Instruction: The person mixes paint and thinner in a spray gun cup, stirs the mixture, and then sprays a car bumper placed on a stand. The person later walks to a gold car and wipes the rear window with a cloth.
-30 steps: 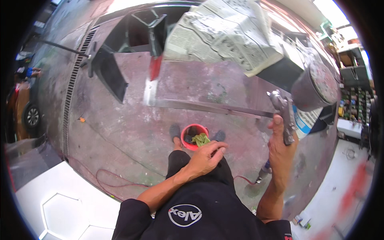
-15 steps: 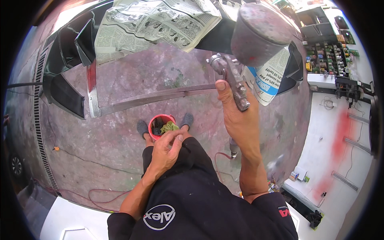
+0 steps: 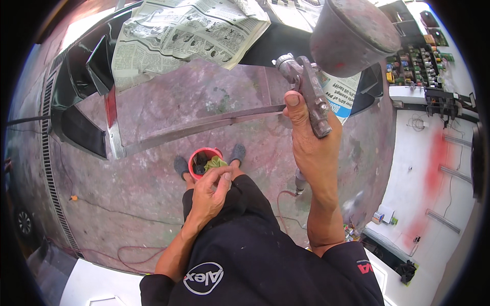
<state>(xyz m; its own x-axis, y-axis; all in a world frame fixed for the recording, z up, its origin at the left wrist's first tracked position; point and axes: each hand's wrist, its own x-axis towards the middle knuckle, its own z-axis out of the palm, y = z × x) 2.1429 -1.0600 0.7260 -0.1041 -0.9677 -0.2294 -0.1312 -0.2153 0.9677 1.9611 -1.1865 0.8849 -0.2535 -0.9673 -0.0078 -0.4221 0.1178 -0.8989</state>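
Note:
My right hand (image 3: 315, 155) is wrapped round a metal spray gun (image 3: 317, 104), held up at the right with its thumb on the near side. A large grey paint cup (image 3: 352, 43) tops the gun. Beyond and below it spans a car bumper (image 3: 194, 128), grey along its lower strip and black at the ends, partly masked with newspaper (image 3: 173, 43). In front of my body, my left hand (image 3: 209, 196) is closed, fingers together and thumb against them; nothing shows in it. From above, it lies close to a red bucket (image 3: 191, 166) holding a green cloth (image 3: 216, 162) and dark items.
A red hose (image 3: 279, 204) runs over the paint-stained floor (image 3: 127, 188) to a fitting below my right forearm. A drain grate (image 3: 51, 178) lines the left. Shelves of cans (image 3: 416, 66) and a white, red-stained surface (image 3: 418, 188) are at the right.
My right hand has moved right with the spray gun and its cup. The newspaper and bumper sit slightly further left in view. My left hand stays nearly in place.

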